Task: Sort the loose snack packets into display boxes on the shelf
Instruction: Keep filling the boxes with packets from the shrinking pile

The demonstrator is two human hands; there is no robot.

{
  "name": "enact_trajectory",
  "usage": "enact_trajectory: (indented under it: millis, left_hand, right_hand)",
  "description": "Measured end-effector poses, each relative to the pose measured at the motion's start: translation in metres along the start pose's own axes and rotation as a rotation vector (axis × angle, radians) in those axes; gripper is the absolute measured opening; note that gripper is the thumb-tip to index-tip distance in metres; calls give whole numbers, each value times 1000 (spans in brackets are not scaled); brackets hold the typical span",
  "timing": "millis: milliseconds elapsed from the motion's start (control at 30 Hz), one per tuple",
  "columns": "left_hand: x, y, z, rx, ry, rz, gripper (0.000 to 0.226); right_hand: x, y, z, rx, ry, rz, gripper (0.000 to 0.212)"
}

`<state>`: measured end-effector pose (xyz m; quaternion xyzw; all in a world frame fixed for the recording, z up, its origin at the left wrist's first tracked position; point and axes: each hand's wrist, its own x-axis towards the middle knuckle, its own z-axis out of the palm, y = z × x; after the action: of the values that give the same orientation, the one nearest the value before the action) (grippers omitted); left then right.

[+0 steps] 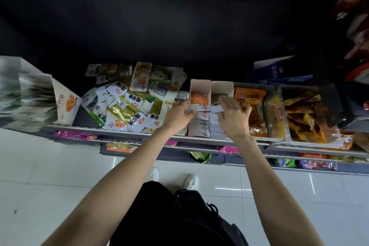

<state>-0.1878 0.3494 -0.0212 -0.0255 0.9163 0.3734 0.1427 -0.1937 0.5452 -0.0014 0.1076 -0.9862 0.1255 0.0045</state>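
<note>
Both hands are up at the shelf (pixel 123 130). The left hand (pixel 179 113) curls its fingers round the near-left edge of a narrow display box (pixel 200 88), where white packets (pixel 199 124) stand in a row. The right hand (pixel 233 118) pinches a white packet (pixel 216 109) over the next box (pixel 222 87), fingers partly spread. Left of the left hand lies a loose heap of snack packets (pixel 127 104). Right of the right hand sit trays of orange and yellow snacks (pixel 299 114).

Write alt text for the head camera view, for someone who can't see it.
A person's left hand and right hand handle white packets in two narrow display boxes on a shop shelf. Loose snack packets lie heaped to the left.
</note>
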Motion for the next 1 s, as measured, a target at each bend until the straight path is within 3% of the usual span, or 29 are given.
enact_trajectory:
  millis: [67,167,233,333,400,500,600,667,800,900,1000]
  left_hand:
    - [-12,-3,-14,-70,23,38,47]
    - [-41,-25,-41,-181,233,97,29]
    - [-63,-54,-57,-147,399,112,21]
    - [-84,-111,-75,-17,496,68,18]
    - [-86,-146,-84,79,443,25,24]
    - [-74,-177,-93,314,193,49,43]
    - [-62,-183,-97,527,-55,55,55]
    - [-57,-188,-101,590,-138,14,57]
    - [-59,-191,-104,641,-138,36,55]
    - [-56,-191,-105,497,-127,0,59]
    - [-58,-175,-115,155,-8,-61,68]
  right_hand:
    - [-11,-11,-7,227,154,12,44]
    - [-28,-54,-20,405,334,-21,38]
    - [-32,-93,-18,480,286,-75,34]
    - [-24,-144,15,460,25,-157,36]
    - [-12,-170,48,350,-161,-163,40]
    - [7,-194,88,129,-371,-135,49]
    - [20,-197,107,-238,-426,-136,66]
    - [23,-201,109,-367,-410,-138,60]
    - [17,-215,90,-222,-146,-137,8]
    - [5,-220,64,135,182,21,3]
    - [-5,-214,30,381,291,205,20]
